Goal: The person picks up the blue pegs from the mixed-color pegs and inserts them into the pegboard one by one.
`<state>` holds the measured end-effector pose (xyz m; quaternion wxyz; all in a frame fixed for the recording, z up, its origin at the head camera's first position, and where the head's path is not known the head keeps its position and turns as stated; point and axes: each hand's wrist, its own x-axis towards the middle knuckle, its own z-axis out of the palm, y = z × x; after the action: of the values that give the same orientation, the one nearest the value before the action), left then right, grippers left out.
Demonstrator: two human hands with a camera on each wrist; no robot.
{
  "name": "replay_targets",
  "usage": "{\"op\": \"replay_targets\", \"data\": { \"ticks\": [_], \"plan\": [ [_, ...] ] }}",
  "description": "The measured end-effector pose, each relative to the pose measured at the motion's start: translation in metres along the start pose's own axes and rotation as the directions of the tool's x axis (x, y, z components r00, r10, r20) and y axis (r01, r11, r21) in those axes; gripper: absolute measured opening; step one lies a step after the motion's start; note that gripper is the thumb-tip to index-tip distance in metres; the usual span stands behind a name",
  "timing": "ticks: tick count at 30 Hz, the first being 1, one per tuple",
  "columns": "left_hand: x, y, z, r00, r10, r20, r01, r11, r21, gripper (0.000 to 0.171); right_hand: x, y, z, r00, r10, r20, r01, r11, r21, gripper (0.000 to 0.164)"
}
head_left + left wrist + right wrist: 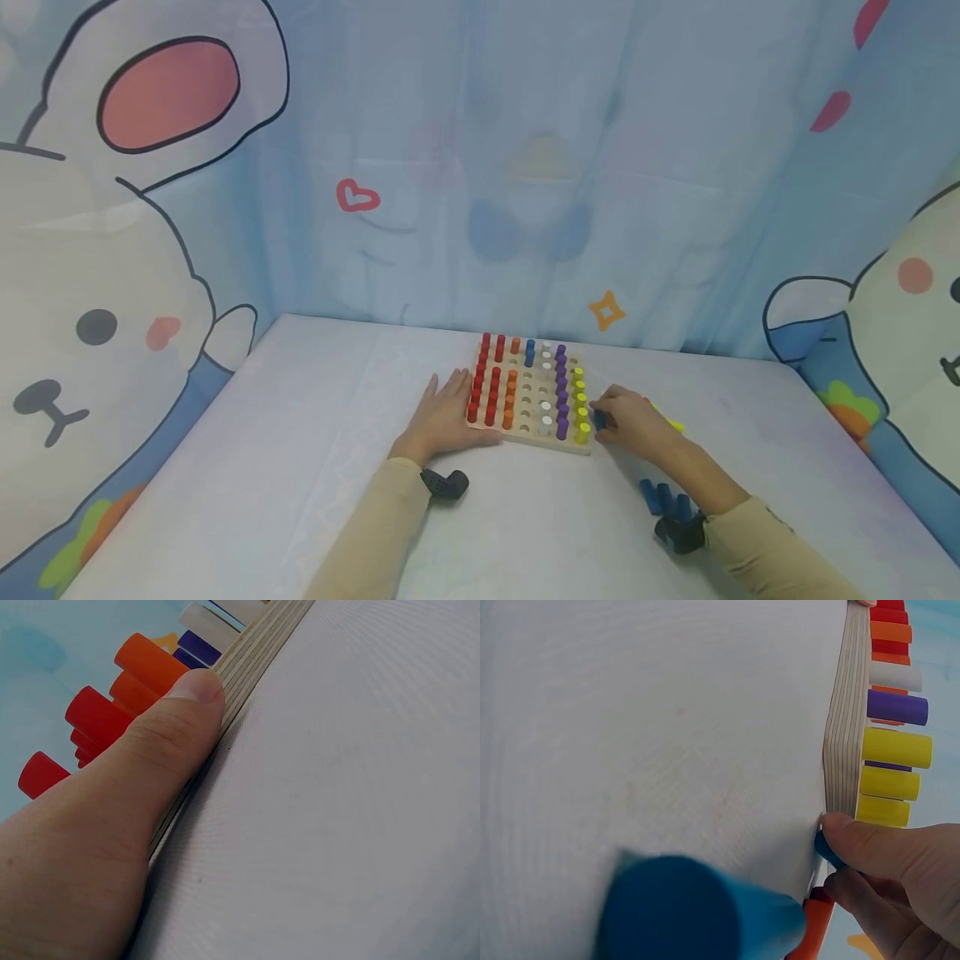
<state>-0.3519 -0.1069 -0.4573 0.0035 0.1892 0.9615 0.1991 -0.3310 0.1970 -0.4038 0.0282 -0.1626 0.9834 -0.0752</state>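
Observation:
A wooden pegboard [517,435] carries columns of red, orange, blue, white, purple and yellow pegs, with bare holes in the blue column and a few others. My left hand [442,421] rests against its left side, thumb along the front edge; the left wrist view shows the thumb [176,716] pressing the board's layered edge. Just off the right side, my right hand [633,423] pinches a blue peg [826,849] between thumb and fingers. That peg is low beside the yellow pegs [889,782]; whether it touches the table I cannot tell.
Several loose blue pegs [664,498] lie on the white table near my right wrist. A yellow peg [677,426] shows behind the right hand, and an orange-red peg [814,930] lies by its fingers. A printed curtain [450,167] hangs behind the table.

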Motion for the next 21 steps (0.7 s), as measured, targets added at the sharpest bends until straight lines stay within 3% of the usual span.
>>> {"op": "replay_targets", "data": {
  "ticks": [8,21],
  "plan": [
    [0.0008,-0.0013,0.0012,1.000,0.003,-0.008,-0.003,1.000,0.001,0.118,0.0002,0.0011,0.0019,0.999,-0.006,-0.054,0.006,1.000,-0.005,0.049],
    [0.0011,-0.0026,0.0027,1.000,-0.001,-0.009,0.001,1.000,-0.008,0.120,0.0033,0.0060,0.0020,0.997,0.015,-0.077,-0.014,1.000,0.019,0.044]
  ]
}}
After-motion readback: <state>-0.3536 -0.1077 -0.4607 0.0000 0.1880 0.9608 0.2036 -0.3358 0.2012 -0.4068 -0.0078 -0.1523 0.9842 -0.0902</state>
